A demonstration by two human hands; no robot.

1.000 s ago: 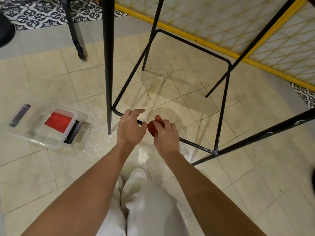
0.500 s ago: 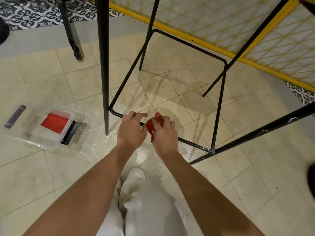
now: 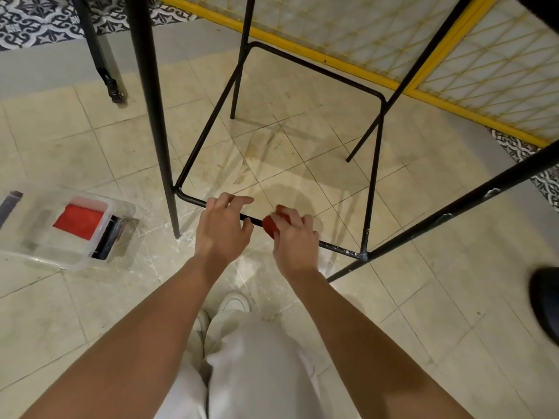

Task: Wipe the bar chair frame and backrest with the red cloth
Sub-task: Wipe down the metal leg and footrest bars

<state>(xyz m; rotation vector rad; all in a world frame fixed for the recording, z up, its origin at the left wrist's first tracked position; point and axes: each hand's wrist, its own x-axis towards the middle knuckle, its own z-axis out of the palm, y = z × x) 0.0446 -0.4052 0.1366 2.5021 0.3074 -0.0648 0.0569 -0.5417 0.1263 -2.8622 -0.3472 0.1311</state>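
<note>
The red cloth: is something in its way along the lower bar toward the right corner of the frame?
Nothing visible. The red cloth in the right hand sits on the lower bar, bare up to the corner.

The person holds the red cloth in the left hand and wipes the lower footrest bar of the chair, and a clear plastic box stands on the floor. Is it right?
Not quite. In the head view the right hand holds the red cloth on the footrest bar; the left hand rests beside it. The clear plastic box is correct.

head cam | looks steeply down, forward | close over hands (image 3: 223, 228), floor (image 3: 302, 140)
</note>
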